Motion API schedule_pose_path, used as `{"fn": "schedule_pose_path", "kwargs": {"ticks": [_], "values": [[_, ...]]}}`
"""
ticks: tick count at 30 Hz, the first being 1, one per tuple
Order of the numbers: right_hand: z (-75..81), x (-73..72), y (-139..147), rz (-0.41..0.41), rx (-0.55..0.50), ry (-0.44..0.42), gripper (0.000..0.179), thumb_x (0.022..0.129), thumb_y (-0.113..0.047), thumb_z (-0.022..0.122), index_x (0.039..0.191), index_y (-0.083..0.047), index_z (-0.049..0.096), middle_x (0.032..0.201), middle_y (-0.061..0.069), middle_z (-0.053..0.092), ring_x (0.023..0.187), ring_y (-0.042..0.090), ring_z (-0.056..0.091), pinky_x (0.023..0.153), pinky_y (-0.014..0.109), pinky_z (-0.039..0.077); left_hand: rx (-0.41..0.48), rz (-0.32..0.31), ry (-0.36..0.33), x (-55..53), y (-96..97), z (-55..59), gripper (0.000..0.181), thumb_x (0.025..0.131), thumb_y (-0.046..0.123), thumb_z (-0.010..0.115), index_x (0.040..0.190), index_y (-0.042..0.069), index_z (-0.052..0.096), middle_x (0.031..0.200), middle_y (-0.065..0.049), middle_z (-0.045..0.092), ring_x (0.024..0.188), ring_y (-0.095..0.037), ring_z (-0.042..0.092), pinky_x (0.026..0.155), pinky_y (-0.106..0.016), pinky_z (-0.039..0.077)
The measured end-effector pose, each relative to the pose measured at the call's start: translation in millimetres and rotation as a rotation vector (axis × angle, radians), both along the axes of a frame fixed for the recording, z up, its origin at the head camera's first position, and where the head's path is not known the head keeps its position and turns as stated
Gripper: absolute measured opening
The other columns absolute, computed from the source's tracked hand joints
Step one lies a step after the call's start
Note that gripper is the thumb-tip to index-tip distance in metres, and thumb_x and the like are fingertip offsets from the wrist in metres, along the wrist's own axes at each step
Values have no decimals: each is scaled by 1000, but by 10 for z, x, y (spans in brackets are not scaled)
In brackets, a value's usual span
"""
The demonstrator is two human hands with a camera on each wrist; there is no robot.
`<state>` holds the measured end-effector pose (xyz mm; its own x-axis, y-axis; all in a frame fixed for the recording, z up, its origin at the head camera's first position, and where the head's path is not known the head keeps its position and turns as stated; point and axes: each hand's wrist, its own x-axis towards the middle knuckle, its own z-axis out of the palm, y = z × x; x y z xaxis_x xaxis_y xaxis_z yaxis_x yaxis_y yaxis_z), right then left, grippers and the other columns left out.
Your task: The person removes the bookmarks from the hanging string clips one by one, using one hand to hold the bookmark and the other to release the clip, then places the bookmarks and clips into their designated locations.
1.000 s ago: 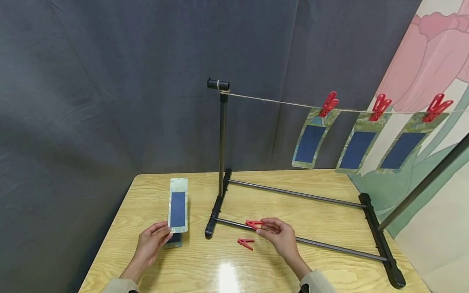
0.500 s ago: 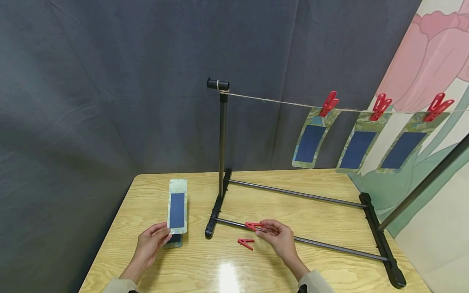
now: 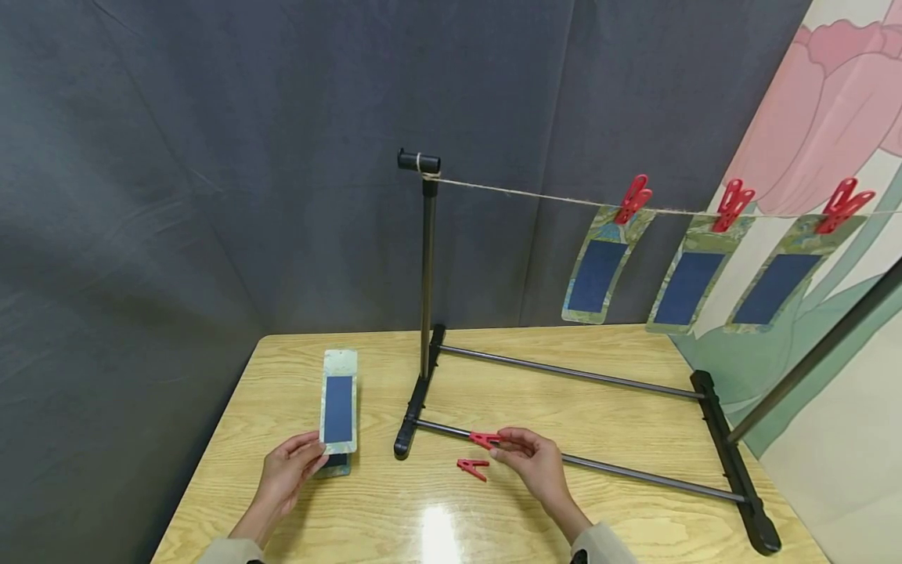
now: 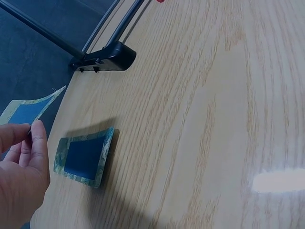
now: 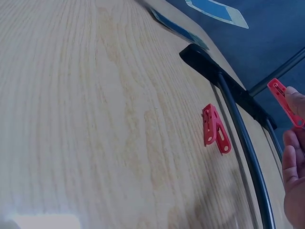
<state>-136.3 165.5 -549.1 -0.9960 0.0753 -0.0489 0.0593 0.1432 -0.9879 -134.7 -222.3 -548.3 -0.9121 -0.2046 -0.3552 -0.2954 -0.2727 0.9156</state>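
Observation:
My left hand (image 3: 287,474) pinches the lower left corner of a bookmark-like card (image 3: 339,411) with a dark blue panel and a pale patterned border, holding it raised over the table. Beneath it a second such card (image 4: 85,157) lies on the wood, partly covered in the head view. In my right hand (image 3: 533,462) a red clothespin (image 3: 484,440) is held between thumb and fingers, above the front bar of the stand. Just below that, another red clothespin (image 5: 215,129) rests on the table.
A black stand (image 3: 427,274) with metal bars stands on the wooden table (image 3: 380,517). From its post runs a string (image 3: 507,190), where three cards (image 3: 596,278) hang from red clothespins. Grey cloth (image 3: 282,157) covers the wall behind.
My left hand has lowered the card slightly and shifted it a little left. My right hand has drifted slightly left and down with the clothespin. The hanging cards stay put.

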Motion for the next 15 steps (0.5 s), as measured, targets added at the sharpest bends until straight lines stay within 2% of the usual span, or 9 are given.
{"fn": "schedule_pose_path", "kwargs": {"ticks": [9, 12, 15], "values": [[-91, 31, -6, -7, 48, 44, 33, 71, -9, 87, 100, -3, 73, 97, 9, 70, 83, 17, 67, 69, 26, 58, -9, 1, -5, 23, -38, -52, 37, 91, -9, 60, 126, -14, 51, 90, -7, 66, 82, -13, 68, 83, -28, 55], [-117, 40, -8, 3, 81, 79, 33, 72, -11, 86, 100, -1, 73, 96, 10, 70, 83, 18, 66, 68, 26, 58, -16, 0, -7, 22, -50, -77, 37, 91, -9, 60, 126, -14, 51, 90, -7, 66, 82, -14, 68, 83, -28, 55], [-138, 42, -18, 3, 87, 73, 34, 72, -11, 87, 100, 1, 73, 94, 11, 70, 83, 20, 66, 69, 25, 57, -18, 1, -14, 20, -58, -99, 36, 91, -10, 60, 126, -14, 51, 89, -6, 66, 81, -14, 68, 83, -29, 55]]}}
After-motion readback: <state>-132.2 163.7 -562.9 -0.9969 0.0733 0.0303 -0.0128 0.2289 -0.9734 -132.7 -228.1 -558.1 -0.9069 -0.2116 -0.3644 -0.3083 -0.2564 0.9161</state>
